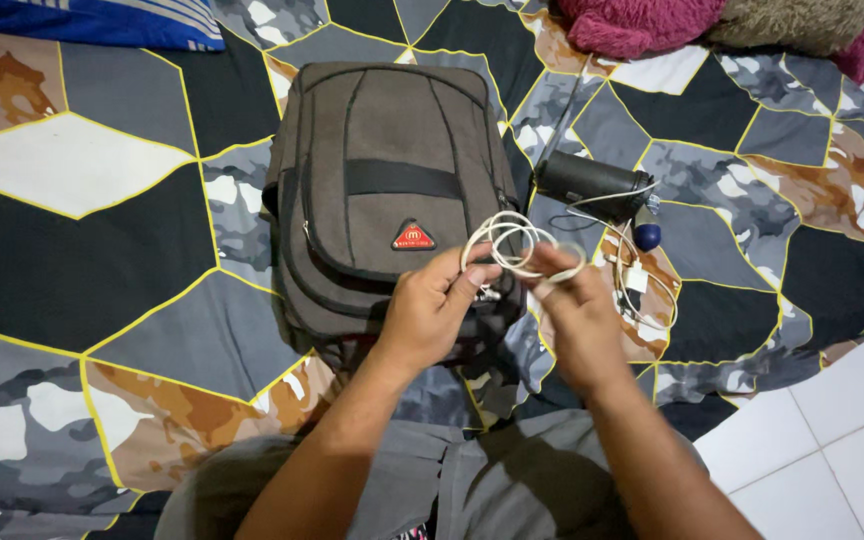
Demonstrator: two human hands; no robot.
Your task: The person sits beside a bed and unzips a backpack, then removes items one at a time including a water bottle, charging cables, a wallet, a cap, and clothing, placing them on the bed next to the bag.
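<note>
White cable (pixel 508 240) sits mostly gathered into loose loops above the brown backpack (pixel 382 170), pinched between the fingers of the left hand (pixel 432 310) and the right hand (pixel 577 315). The coil looks nearly wound, not yet tied; a second cable with its plug (pixel 636 278) lies loose on the patterned bedsheet (pixel 102 250) beside a black cylinder (pixel 590 180).

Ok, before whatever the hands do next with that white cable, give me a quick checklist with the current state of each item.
1. Left hand grips the white cable: ok, fingers pinch the coil at its lower edge.
2. Right hand on the cable: ok, fingertips touch the loops; blurred, so exact grip cannot tell.
3. Cable gathered in loops: ok, several loops between the hands, above the backpack.
4. Cable ends free of tangles: cannot tell, the ends are hidden.
5. Brown backpack lying flat on the patterned bedsheet: ok; pockets look shut, zips cannot tell.
6. Other items apart from the coil: ok, black cylindrical pouch and white charger lie to the right.
</note>
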